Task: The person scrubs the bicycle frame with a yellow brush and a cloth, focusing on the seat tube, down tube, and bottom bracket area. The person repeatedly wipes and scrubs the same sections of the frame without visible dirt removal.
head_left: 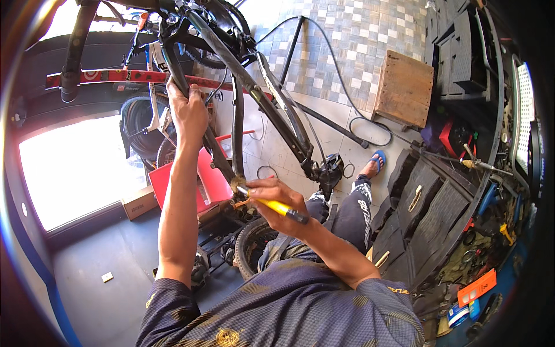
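A dark bicycle frame [254, 89] hangs in front of me without wheels, its paint scuffed. My left hand [189, 113] is closed around one of its slim tubes, at the upper left. Lower down, my right hand [283, 199] grips a brush [278, 208] with a yellow and black handle and a metal collar. The brush's tan bristles meet the frame near the end of that tube, where several tubes come together. My right fingers partly cover the handle. Beneath the frame, left of the brush, is a red plastic bin [163, 186].
A wooden box [404, 87] stands on the tiled floor at the right. A tool-covered bench [462, 254] runs down the right side. A black tyre [247, 246] lies near my legs. Behind the frame runs a red bar [127, 76]; a black hose loops across the floor.
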`<move>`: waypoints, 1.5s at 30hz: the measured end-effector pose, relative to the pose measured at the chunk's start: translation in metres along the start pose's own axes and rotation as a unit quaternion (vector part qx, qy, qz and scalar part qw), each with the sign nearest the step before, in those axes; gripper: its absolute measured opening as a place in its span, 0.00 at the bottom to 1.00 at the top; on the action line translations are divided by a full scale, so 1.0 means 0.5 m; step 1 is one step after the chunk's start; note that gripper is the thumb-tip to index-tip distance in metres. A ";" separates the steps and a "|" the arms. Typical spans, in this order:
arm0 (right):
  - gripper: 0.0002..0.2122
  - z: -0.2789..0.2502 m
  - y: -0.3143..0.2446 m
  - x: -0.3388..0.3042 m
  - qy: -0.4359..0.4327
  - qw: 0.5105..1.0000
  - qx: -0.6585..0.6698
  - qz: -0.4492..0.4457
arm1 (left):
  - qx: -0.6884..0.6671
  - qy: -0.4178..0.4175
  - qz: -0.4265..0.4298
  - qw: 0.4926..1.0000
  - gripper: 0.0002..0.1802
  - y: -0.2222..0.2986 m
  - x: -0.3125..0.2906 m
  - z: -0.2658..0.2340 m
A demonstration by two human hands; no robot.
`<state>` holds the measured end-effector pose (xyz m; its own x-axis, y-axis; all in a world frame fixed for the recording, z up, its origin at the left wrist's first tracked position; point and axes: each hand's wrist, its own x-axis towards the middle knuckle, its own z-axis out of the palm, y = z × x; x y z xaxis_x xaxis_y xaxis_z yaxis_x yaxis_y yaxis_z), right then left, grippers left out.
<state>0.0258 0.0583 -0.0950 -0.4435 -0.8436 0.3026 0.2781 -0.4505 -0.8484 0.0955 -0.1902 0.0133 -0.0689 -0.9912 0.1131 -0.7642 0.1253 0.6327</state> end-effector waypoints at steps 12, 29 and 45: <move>0.12 0.019 0.046 0.049 0.016 0.997 -0.065 0.044 | -0.029 0.004 0.006 1.000 0.21 -0.014 0.005 0.003; 0.12 0.006 0.034 0.083 -0.091 0.995 0.018 0.027 | -0.011 -0.007 0.003 1.000 0.22 0.001 -0.005 -0.005; 0.10 -0.013 0.005 -0.028 -0.058 0.998 -0.010 0.038 | -0.026 -0.009 -0.022 0.999 0.20 0.002 0.000 -0.001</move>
<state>0.0271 0.0708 -0.1043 -0.3210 -0.9033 0.2847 0.2891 -0.3797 -0.8788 0.0953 -0.1900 0.0142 -0.0473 -0.9964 0.0702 -0.7320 0.0824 0.6764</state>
